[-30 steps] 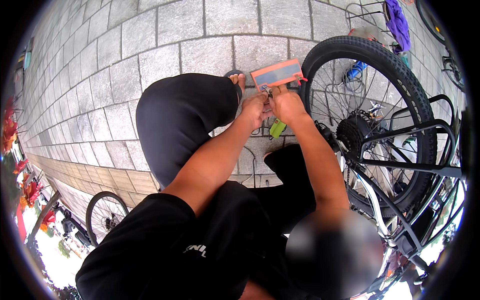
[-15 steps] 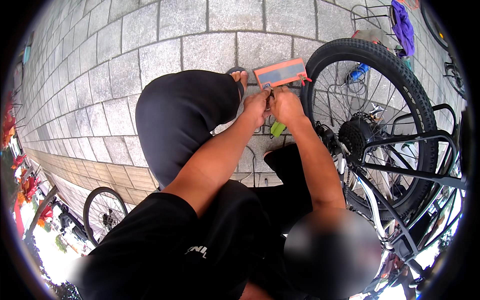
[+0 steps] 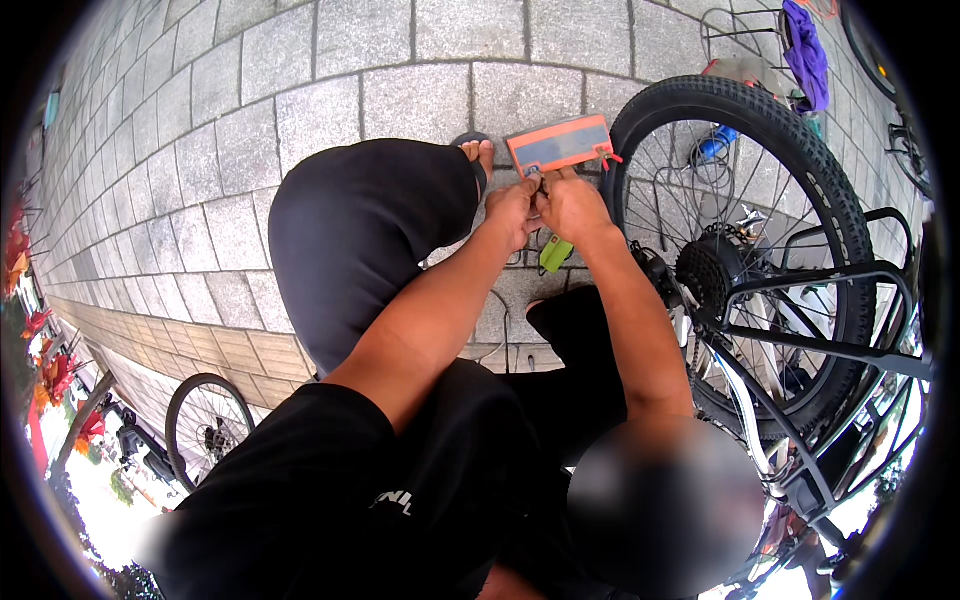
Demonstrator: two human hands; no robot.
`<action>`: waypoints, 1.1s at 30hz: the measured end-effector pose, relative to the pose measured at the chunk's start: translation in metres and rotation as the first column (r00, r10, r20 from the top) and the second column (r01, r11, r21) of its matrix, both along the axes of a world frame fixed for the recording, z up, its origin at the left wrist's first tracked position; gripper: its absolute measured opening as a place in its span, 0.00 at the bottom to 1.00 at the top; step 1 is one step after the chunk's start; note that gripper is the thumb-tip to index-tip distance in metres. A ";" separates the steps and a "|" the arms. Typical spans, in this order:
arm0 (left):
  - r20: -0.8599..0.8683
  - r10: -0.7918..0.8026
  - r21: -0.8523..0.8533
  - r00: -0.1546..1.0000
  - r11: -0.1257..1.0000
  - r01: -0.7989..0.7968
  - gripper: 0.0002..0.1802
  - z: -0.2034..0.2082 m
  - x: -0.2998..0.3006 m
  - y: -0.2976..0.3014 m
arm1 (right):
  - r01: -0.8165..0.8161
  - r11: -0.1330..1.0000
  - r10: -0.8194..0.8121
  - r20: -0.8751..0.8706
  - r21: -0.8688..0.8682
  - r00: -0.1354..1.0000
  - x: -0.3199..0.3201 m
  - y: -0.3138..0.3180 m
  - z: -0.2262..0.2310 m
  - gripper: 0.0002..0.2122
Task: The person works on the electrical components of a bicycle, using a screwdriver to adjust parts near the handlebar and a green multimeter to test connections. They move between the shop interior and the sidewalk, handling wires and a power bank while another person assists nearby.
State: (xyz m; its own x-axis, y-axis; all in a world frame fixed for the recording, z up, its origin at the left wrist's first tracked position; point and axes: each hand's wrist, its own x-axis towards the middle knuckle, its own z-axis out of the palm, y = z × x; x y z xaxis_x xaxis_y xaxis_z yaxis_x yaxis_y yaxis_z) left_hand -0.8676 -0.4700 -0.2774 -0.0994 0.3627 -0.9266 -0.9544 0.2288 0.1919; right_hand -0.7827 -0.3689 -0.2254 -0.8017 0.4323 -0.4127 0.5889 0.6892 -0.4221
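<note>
My left hand and my right hand meet in front of me, fingers curled and nearly touching. Between the fingertips is a small dark or metallic piece, mostly hidden, whose kind I cannot make out. Just beyond them an orange-edged flat case with a grey panel lies tilted on the paving, a red tag or cord at its right corner. Below my right hand a bright green object shows partly beside the wrist; its kind is unclear.
A bicycle's rear wheel with a thick tyre stands close on the right, its sprockets and black rack beside my right forearm. Behind the spokes lies a blue item. A purple cloth hangs farther right. Another wheel is at lower left.
Both hands stay together in the same spot, with only slight finger movement. The green object shows a little more beside my right wrist.
</note>
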 end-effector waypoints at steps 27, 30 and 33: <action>-0.032 0.044 -0.005 0.999 0.999 -0.044 0.08 0.002 -0.004 -0.002 | 0.025 0.996 -0.022 0.030 -0.089 0.999 -0.006 -0.005 -0.002 0.17; -0.013 0.062 0.000 0.998 0.998 -0.062 0.07 -0.004 -0.007 -0.002 | 0.068 0.994 -0.068 0.002 -0.082 0.998 -0.005 -0.008 -0.009 0.17; 0.009 0.064 -0.031 0.998 0.997 -0.064 0.05 0.001 -0.009 0.001 | 0.080 0.993 -0.082 -0.015 -0.086 0.997 -0.003 -0.009 -0.009 0.17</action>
State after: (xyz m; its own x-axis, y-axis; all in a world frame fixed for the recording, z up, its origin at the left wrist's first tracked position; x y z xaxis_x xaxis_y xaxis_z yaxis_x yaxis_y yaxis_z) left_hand -0.8762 -0.4693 -0.2768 -0.1120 0.3275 -0.9382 -0.9691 0.1728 0.1760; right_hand -0.7859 -0.3776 -0.2341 -0.7735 0.4602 -0.4359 0.6328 0.6006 -0.4888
